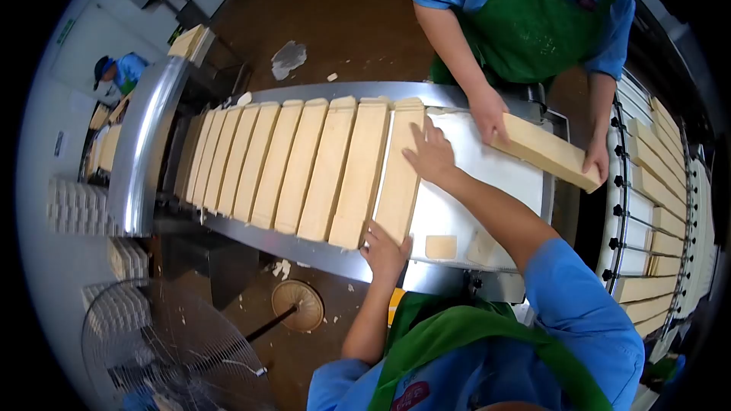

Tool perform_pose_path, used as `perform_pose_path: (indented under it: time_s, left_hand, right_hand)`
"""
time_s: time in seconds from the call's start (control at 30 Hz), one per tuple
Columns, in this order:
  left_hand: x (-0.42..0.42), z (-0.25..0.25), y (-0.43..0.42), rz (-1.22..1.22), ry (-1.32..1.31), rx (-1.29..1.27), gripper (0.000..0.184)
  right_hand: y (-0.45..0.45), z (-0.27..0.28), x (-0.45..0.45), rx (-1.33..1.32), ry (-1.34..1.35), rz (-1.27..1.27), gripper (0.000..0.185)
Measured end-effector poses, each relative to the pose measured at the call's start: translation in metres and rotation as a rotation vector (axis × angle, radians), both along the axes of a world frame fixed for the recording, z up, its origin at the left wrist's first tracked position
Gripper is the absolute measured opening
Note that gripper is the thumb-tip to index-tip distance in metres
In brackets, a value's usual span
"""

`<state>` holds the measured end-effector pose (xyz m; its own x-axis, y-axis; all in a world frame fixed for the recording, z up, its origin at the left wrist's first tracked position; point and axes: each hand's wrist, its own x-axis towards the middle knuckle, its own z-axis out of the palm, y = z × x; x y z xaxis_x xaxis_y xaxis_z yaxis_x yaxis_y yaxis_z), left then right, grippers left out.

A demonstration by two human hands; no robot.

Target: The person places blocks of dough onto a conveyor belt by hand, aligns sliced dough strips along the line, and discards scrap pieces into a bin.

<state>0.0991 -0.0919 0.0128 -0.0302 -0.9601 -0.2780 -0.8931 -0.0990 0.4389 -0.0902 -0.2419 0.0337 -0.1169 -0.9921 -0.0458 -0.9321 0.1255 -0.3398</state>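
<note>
A row of long, pale yellow, dough-like blocks lies side by side across the metal conveyor. At its right end is the last pale block, slightly apart from its neighbour. My left hand grips this block's near end, fingers curled round the corner. On its far end rests my right hand, thumb and fingers bent over the top and right side. What the block is made of, I cannot tell.
Across the conveyor, a co-worker in a green apron holds another pale block in both hands. A rack of blocks stands right. A metal arch spans the conveyor at left. A fan stands lower left. A flat scrap lies on the white surface.
</note>
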Motion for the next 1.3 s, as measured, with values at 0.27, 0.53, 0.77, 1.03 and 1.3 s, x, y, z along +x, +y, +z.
perform_pose_path:
  time_s: [0.27, 0.53, 0.77, 1.03, 1.3]
  left_hand:
    - [0.001, 0.0, -0.002, -0.081, -0.059, -0.011, 0.099]
    - [-0.022, 0.023, -0.008, -0.232, 0.253, 0.133, 0.09]
    - [-0.116, 0.034, 0.013, -0.411, 0.175, 0.08, 0.085]
    - [-0.235, 0.065, 0.062, -0.545, 0.513, -0.161, 0.074]
    - [-0.378, 0.134, 0.154, -1.095, 0.741, -0.184, 0.075]
  right_hand:
    - [-0.069, 0.017, 0.011, 0.281, 0.088, -0.119, 0.068]
    - [0.007, 0.062, -0.076, 0.345, -0.143, -0.549, 0.08]
    - [0.114, 0.05, -0.181, 0.105, -0.303, -1.012, 0.087]
    - [0.305, 0.091, -0.288, -0.509, -0.459, -1.345, 0.083]
    - [0.505, 0.101, -0.443, -0.138, -0.14, -1.675, 0.075]
